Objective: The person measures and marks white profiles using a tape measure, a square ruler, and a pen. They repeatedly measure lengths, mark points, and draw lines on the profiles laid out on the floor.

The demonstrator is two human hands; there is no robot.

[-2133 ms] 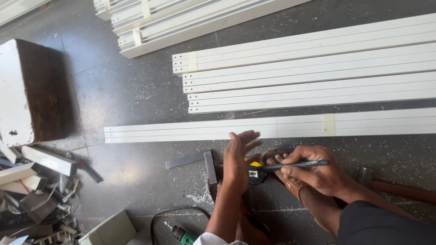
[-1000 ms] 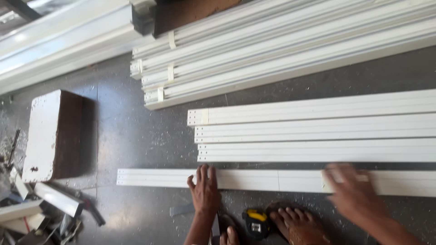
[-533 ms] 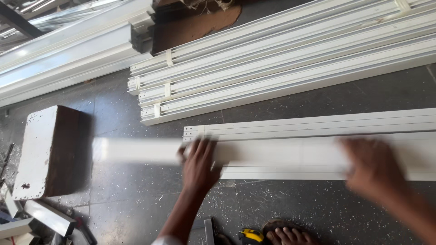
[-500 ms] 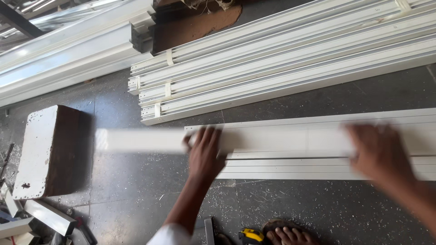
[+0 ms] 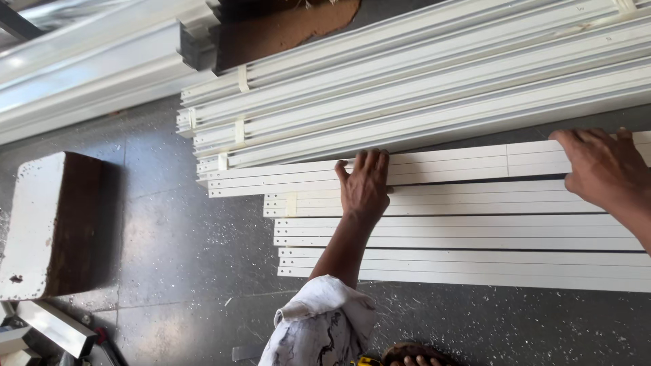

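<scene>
Left hand [image 5: 365, 186] lies flat, palm down, on the topmost white strip [image 5: 434, 166] of the row laid on the grey floor [image 5: 169, 224]; its fingers [image 5: 369, 161] are spread and extended, pressing rather than gripping. Right hand [image 5: 600, 166] rests on the same strip further toward the right edge of the view, fingers open and laid over it, not closed around it. The strip sits at the far side of the flat row of white strips [image 5: 461, 244], just beside the taped bundle of white profiles [image 5: 407, 102] behind it. A brown-sided box [image 5: 54, 224] stands on the floor well apart to the left. A rolled white sleeve [image 5: 319, 325] covers the left forearm. Toes [image 5: 417, 359] show at the bottom edge.
</scene>
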